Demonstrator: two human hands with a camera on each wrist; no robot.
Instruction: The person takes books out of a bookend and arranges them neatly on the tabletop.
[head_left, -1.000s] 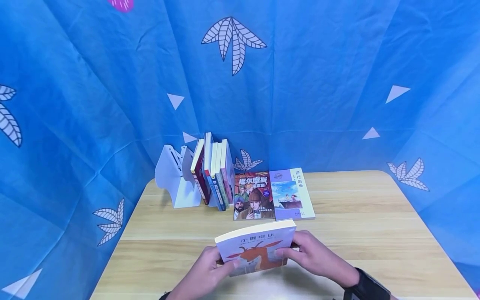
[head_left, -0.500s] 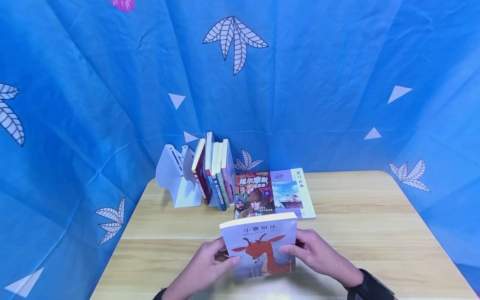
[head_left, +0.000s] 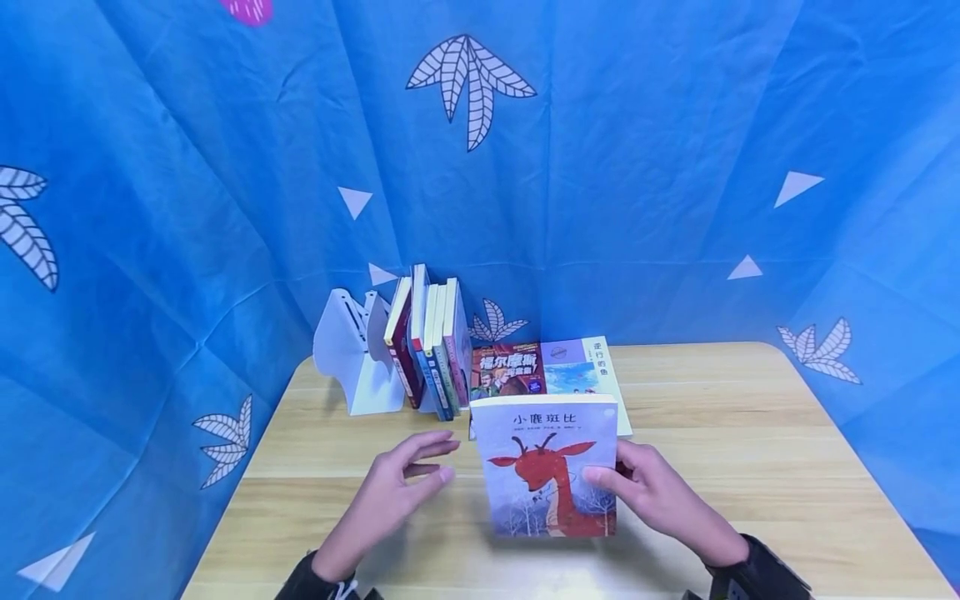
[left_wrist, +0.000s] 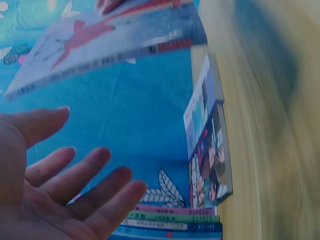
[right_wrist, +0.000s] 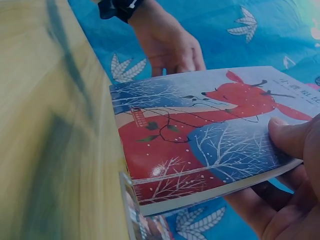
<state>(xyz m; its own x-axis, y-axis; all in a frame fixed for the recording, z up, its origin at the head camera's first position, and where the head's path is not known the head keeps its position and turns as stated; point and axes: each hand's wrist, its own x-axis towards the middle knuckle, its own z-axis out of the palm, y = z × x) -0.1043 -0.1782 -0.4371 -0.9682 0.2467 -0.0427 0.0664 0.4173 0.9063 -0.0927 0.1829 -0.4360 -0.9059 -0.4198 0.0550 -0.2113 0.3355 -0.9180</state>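
A paperback book (head_left: 551, 475) with a red deer on its pale blue cover is held up above the table in the head view. My right hand (head_left: 660, 496) grips its right edge, thumb on the front cover and fingers behind. In the right wrist view that thumb (right_wrist: 292, 140) presses the deer book (right_wrist: 210, 130) near its page edge. My left hand (head_left: 397, 483) is apart from the book, to its left, fingers spread and holding nothing. The left wrist view shows the left hand (left_wrist: 75, 185) with its palm visible, below the book's spine (left_wrist: 105, 65).
Behind the held book, a red comic-style book (head_left: 510, 367) and a purple-and-white book (head_left: 573, 362) lie on the table (head_left: 712, 442). Several upright books (head_left: 427, 350) lean in a white bookend rack (head_left: 363, 383) at the back left. A blue patterned curtain (head_left: 637, 167) hangs behind.
The deer book has moved away from me and slightly right, turning more upright. My left hand has let go of its left edge and drawn back left. The right hand keeps its grip.
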